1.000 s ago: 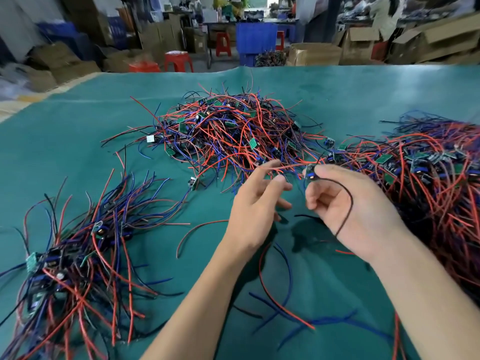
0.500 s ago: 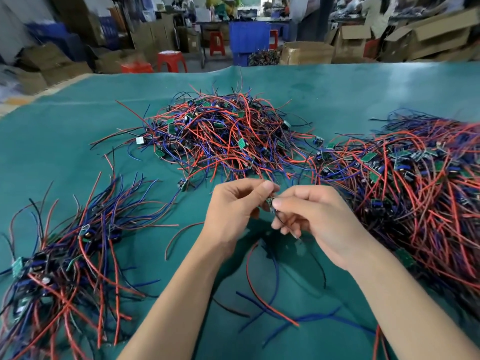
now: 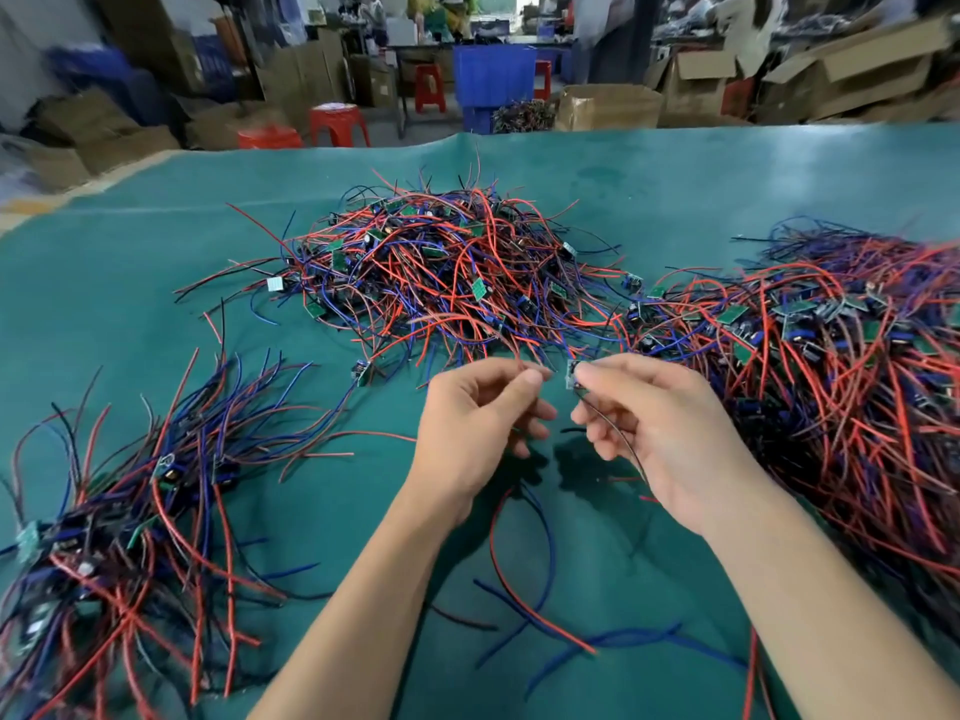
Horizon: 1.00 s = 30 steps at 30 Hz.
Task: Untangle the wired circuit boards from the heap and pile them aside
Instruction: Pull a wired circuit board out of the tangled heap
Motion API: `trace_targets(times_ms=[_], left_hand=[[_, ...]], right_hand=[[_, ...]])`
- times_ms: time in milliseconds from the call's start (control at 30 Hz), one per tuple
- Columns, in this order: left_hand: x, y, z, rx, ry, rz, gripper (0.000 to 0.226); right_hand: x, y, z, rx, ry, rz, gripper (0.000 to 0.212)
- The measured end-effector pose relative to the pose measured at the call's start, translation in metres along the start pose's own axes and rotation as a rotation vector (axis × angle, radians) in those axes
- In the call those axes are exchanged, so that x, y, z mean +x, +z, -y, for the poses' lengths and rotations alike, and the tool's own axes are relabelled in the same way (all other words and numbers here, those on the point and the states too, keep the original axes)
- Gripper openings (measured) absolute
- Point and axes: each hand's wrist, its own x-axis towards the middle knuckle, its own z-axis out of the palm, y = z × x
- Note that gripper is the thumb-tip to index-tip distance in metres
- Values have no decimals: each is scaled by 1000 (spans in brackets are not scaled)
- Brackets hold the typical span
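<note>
Head view: no writing is legible to us; our right hand (image 3: 660,428) pinches a small circuit board (image 3: 572,374) upright before the near heap (image 3: 441,283), black wire (image 3: 618,439) trailing nearward, left hand (image 3: 478,413) pinching a red wire (image 3: 519,356).

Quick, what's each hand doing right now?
Left hand: pinching a red wire.
Right hand: pinching a small circuit board.

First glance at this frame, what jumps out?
The big heap of red, blue and black wires with small green boards, centre of the green table, and a second mass at the right edge. In front, the right hand pinches a small circuit board while the left hand pinches a red wire. A sorted pile lies at left.
</note>
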Motion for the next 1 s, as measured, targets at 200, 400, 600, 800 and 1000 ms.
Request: trace_targets(times_ms=[200, 400, 600, 800, 1000], left_hand=[[-6, 3, -1, 29, -36, 171, 22], [-4, 5, 1, 36, -53, 89, 21], [-5, 6, 2, 166, 28, 156, 18], [-2, 1, 4, 14, -16, 106, 17], [2, 0, 5, -115, -57, 55, 22]], right_hand=[[1, 6, -11, -199, -106, -94, 21], [-1, 4, -9, -285, -140, 27, 23], [-3, 4, -11, -547, -236, -96, 25], [-7, 6, -8, -692, -218, 80, 43], [-13, -1, 9, -669, -171, 262, 50]])
